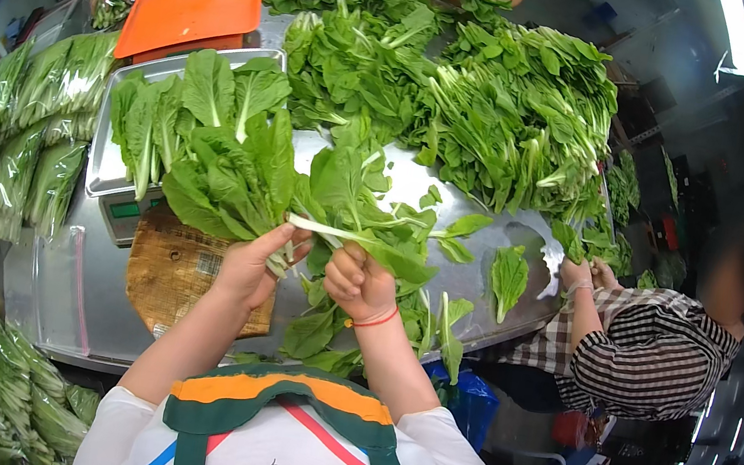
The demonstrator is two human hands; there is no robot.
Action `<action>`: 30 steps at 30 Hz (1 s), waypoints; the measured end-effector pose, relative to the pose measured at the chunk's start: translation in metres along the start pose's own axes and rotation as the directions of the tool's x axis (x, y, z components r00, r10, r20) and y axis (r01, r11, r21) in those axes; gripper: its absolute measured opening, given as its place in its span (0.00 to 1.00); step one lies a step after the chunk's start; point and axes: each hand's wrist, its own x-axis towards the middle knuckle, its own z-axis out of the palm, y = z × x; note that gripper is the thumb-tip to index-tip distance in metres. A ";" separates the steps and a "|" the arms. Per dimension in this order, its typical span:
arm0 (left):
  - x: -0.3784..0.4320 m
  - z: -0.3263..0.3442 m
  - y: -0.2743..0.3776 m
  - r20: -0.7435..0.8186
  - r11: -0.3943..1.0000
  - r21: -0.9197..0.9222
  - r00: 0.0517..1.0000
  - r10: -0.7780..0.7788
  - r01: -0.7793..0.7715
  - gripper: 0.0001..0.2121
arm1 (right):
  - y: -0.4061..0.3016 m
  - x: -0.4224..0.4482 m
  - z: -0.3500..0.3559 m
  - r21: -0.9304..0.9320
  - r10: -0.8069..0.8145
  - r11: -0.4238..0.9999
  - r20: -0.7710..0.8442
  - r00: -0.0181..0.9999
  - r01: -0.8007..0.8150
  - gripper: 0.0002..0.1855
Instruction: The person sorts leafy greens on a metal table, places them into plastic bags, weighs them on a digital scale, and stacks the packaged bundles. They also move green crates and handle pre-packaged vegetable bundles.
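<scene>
My left hand [260, 267] grips a bunch of leafy greens [230, 177] by the pale stems, the broad leaves fanning up and to the left. In my right hand [362, 279] is a single leaf [394, 253], its white stem end reaching across to my left fingertips. Just beyond the bunch, a metal tray [97, 155] holds more upright leaves [210, 92] and rests on a digital scale [125, 212]. Loose leaves [323, 329] lie under and around my right hand. Below my left wrist is a brown woven-looking sheet [175, 262] on the metal table [50, 287].
Large heaps of greens [517, 110] cover the table's far side. An orange tray [192, 14] stands behind the scale. Bagged greens [18, 161] are stacked at left, near flat clear bags [62, 282]. A person in a checked shirt [641, 349] works at right; two others stand across the table.
</scene>
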 end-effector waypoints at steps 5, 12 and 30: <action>0.009 0.005 -0.001 0.079 0.989 0.140 0.995 -0.053 0.041 0.15 | 0.015 0.004 0.003 -0.045 0.198 0.979 0.034 0.980 -0.197 0.19; 0.013 0.009 0.003 -0.003 0.991 0.086 0.994 0.106 -0.105 0.16 | -0.009 0.014 -0.012 -0.039 -0.252 0.959 -0.570 0.782 0.281 0.15; 0.004 -0.007 0.039 0.324 0.405 0.804 0.892 0.317 -0.436 0.29 | 0.013 0.097 0.055 -0.981 -0.490 0.031 0.151 0.859 0.190 0.15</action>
